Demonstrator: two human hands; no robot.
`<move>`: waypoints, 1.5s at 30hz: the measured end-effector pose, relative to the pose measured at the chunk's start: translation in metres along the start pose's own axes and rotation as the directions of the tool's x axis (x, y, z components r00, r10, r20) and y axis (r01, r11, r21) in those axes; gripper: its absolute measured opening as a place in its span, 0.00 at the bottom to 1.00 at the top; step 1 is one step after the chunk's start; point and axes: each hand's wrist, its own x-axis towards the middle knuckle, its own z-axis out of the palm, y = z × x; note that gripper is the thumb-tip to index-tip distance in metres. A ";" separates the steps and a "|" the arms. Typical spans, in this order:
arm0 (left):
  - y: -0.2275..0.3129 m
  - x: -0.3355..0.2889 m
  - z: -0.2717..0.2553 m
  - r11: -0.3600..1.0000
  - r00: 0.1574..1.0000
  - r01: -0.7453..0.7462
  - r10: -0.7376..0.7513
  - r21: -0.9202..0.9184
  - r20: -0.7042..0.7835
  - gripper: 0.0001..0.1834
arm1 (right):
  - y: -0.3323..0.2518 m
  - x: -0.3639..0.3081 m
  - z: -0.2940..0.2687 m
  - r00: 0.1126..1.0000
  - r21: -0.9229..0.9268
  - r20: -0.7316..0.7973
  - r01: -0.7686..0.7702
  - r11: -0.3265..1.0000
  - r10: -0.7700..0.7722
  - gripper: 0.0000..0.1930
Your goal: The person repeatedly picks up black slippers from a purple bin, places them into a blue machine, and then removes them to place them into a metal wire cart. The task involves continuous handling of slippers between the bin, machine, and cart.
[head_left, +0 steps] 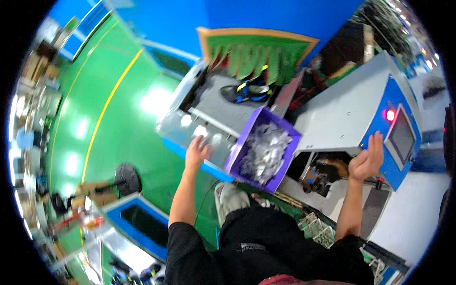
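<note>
My left hand (197, 153) is held over the near-left edge of a conveyor (209, 97), its fingers apart and nothing in them. To the right, my right hand (368, 159) is raised beside the blue front panel of a grey machine, fingers stretched out and empty; whether it touches the panel I cannot tell. Between my hands, a purple box (290, 128) filled with crumpled whitish wrapping material (268, 153) sits tilted at the conveyor's end. Beyond it on the belt lies a dark shoe-like item (231, 93) next to blue and yellow straps (251, 91).
A blue machine (266, 14) with a green strip curtain (247, 59) stands at the far end. The grey machine (349, 107) carries a lit red button (390, 115) and a dark screen (402, 135). Wire racks (317, 231) are low at right. Green floor (121, 114) spreads leftward.
</note>
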 end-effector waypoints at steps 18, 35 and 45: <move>0.123 0.222 0.140 0.991 0.990 -0.131 0.129 0.024 0.060 0.34 | 0.005 -0.027 -0.009 0.983 -0.139 0.161 -0.070 0.988 0.092 0.24; 0.297 -0.154 0.053 0.714 0.743 -0.667 0.658 -0.210 -0.120 0.23 | -0.136 -0.062 -0.099 0.674 0.696 0.593 -0.704 0.140 0.440 0.58; 0.296 -0.185 0.135 0.918 0.833 -0.052 0.256 -0.393 0.490 0.18 | -0.078 -0.208 -0.171 0.133 0.126 0.983 0.030 -0.992 0.129 0.37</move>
